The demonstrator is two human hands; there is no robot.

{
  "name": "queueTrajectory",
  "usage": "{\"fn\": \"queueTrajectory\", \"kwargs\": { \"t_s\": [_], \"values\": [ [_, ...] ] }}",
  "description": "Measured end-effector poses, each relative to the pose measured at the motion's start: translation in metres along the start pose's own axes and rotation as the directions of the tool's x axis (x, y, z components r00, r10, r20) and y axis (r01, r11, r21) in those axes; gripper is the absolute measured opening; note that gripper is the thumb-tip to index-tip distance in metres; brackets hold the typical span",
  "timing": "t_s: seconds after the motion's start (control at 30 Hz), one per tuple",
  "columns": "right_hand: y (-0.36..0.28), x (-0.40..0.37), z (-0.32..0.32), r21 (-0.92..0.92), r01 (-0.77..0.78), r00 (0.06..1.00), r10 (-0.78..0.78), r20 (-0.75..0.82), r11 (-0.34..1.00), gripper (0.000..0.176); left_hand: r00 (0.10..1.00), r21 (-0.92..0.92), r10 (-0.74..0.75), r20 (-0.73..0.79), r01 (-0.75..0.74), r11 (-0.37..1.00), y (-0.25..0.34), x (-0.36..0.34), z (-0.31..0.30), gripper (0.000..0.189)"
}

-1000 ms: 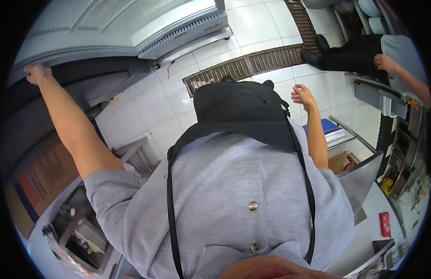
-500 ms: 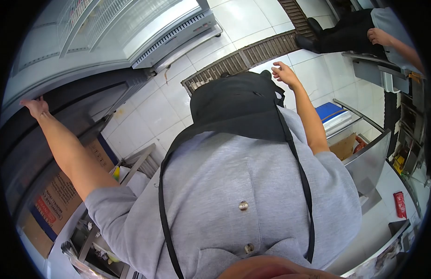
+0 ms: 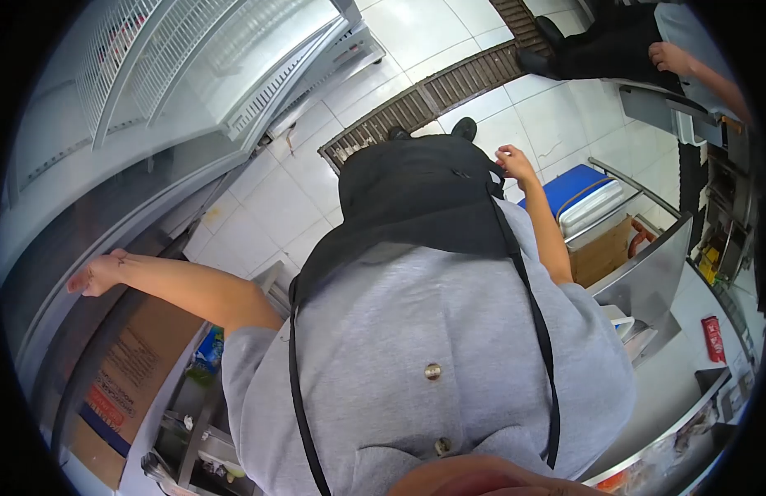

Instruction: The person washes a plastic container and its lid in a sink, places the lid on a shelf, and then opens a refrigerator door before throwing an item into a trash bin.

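Observation:
My left hand (image 3: pixel 97 274) is closed on the edge of a fridge door (image 3: pixel 48 302) at the left, with the wrist bent and the fingertips partly hidden. My right hand (image 3: pixel 515 163) hangs beside the black apron (image 3: pixel 408 186), its fingers loosely curled and slightly apart, with nothing visible in them. Inside the fridge at the upper left are white wire racks (image 3: pixel 155 70). Behind the door's lower part, a cardboard box (image 3: pixel 135 372) with red and blue print shows.
A tiled floor (image 3: pixel 263 207) has a drain grate (image 3: pixel 428 97) across it. Another person's hand (image 3: pixel 670 58) and dark trousers are at the upper right. A blue-and-white cooler (image 3: pixel 585 198) sits by a metal cart (image 3: pixel 647 269). A red packet (image 3: pixel 713 339) lies at the right.
My left hand has moved closer to my body along with the door, and more of the fridge interior shows. My right hand has dropped nearer the apron, its fingers more curled.

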State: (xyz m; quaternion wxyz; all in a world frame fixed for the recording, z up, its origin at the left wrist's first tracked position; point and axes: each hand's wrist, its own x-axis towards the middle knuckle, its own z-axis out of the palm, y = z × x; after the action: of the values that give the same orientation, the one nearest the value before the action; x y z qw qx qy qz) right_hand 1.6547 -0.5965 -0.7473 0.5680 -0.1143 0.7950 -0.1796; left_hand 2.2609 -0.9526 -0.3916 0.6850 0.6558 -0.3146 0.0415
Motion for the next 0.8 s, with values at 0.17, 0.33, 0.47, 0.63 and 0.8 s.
{"fn": "queueTrajectory", "kwargs": {
  "t_s": [0.17,0.33,0.47,0.63,0.8],
  "values": [
    [-0.038,0.029,-0.004,-0.314,0.217,0.975,-0.191,0.113,0.924,0.039,0.995,0.126,-0.08,0.061,0.072,0.989,0.026,-0.022,-0.006,0.103],
    [-0.079,0.073,-0.038,-0.465,0.411,0.894,-0.447,0.035,0.784,0.041,0.992,0.177,-0.1,0.072,0.086,0.98,0.011,0.012,0.014,0.083],
    [-0.093,0.05,-0.066,-0.349,0.383,0.906,-0.421,-0.039,0.855,0.041,0.963,0.175,-0.144,0.229,0.105,0.979,0.009,0.034,0.027,0.07],
    [-0.007,0.057,-0.089,-0.301,0.308,0.927,-0.355,-0.117,0.903,0.042,0.788,0.483,-0.501,0.357,0.304,0.821,-0.061,0.027,0.048,0.056],
    [0.141,0.059,-0.087,-0.272,0.068,0.978,-0.118,-0.171,0.96,0.037,0.373,0.794,-0.712,0.595,-0.141,0.591,-0.159,-0.072,0.003,0.06]
  ]
}}
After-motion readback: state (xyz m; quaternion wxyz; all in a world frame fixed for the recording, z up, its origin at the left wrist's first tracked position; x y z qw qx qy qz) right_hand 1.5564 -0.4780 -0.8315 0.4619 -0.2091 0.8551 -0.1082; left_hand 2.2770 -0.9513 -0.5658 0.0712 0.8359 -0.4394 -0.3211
